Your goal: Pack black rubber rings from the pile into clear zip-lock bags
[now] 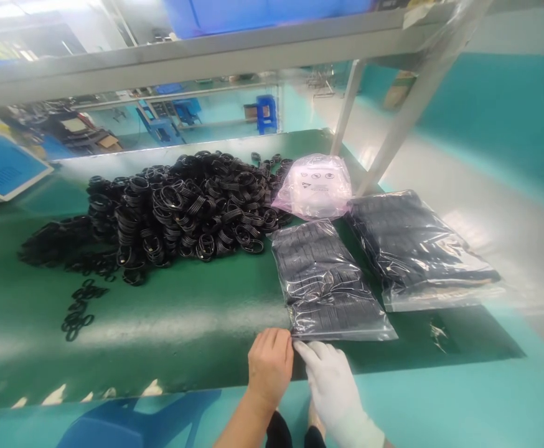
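My bare left hand (270, 364) and my white-gloved right hand (330, 376) meet at the near left corner of a clear plastic bag (325, 280) filled with black bands. Both hands have their fingers curled and pinched at that corner. The bag lies flat on the green mat (183, 323). A second filled clear bag (416, 249) lies to its right. Beyond them sits a big heap of coiled black cables (188, 205), with small loose black rings (78, 311) scattered to the left.
A pink plastic bag (316, 185) rests behind the two clear bags. Metal frame legs (407, 106) rise at the back right, and a shelf rail (183, 56) runs overhead. A blue chair (113, 423) shows below the table's near edge.
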The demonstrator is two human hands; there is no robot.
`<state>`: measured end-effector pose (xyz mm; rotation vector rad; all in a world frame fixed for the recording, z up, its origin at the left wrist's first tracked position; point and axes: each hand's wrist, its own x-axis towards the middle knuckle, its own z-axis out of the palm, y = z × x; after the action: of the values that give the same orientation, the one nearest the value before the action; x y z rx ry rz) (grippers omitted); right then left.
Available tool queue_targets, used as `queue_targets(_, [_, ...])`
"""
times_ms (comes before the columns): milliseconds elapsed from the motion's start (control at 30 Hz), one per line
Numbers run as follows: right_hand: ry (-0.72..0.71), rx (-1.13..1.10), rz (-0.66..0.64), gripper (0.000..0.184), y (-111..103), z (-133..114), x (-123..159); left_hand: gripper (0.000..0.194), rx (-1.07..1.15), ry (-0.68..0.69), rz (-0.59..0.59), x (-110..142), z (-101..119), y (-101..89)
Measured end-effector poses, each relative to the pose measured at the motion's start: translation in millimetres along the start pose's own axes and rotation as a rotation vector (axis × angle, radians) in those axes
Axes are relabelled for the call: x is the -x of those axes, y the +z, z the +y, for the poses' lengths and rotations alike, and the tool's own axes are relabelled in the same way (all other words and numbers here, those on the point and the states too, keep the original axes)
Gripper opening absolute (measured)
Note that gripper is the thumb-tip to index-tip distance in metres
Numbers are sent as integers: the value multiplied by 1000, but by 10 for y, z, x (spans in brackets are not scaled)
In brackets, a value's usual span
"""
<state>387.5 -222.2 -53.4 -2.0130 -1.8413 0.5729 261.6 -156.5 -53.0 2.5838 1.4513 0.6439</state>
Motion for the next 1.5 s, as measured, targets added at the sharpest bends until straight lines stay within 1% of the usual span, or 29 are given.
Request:
queue_targets(67, [1, 15, 33, 47, 23, -5, 10, 18, -32, -15, 7, 39, 17, -7])
queue_targets(167, [17, 23, 99, 47, 55, -33, 7, 21, -15, 32, 10, 126, 77, -27])
queue_targets(233, [30, 31, 116, 48, 66, -63, -9, 22, 11, 52, -22, 176, 115, -47])
queue_targets(300, [44, 40, 113, 47, 56, -85, -26, 22, 8, 41, -64, 199, 135, -89])
queue_targets(400, [7, 2, 115, 44, -9, -51, -14, 18, -44, 3, -143, 162, 153, -215])
queue_targets(467, [-39, -55, 173, 38, -68, 39, 35, 10, -74, 10, -165, 90, 196, -312])
queue_targets(533, [-45, -81, 278, 32, -115, 179, 112, 21, -95, 60, -124, -10, 288, -361])
queue_targets(567, [-33, -69, 329, 31, -129, 259, 154, 28, -103, 92, -93, -67, 351, -355])
queue_targets(633, [-6, -11, 394, 32, -135, 415, 225, 39, -119, 139, -65, -187, 492, -275])
queue_targets(700, [0, 47, 409, 38, -125, 539, 254, 46, -128, 153, -96, -307, 620, -136])
queue_targets(767, [9, 79, 411, 46, -126, 615, 223, 54, -139, 156, -137, -420, 702, 3])
queue_targets(833, [38, 101, 390, 51, -155, 654, 131, 59, -156, 148, -162, -522, 731, 99])
queue_targets(933, [54, 162, 325, 52, -240, 700, -57, 65, -170, 136, -191, -636, 717, 142])
queue_targets(1000, [41, 205, 293, 49, -287, 739, -159, 65, -176, 134, -197, -667, 709, 134])
queue_targets(1067, [36, 238, 293, 45, -302, 776, -214, 64, -180, 134, -179, -653, 720, 127])
queue_targets(1200, [40, 302, 326, 41, -265, 806, -229, 53, -184, 92, -95, -562, 785, 152])
queue_targets(1333, [48, 316, 329, 44, -252, 810, -251, 45, -213, 30, -3, -549, 835, 211])
queue_targets(1433, [46, 285, 323, 50, -261, 832, -272, 45, -235, 4, 1, -599, 847, 229])
queue_targets(1500, [36, 238, 332, 49, -266, 859, -250, 46, -232, 5, -23, -625, 840, 213])
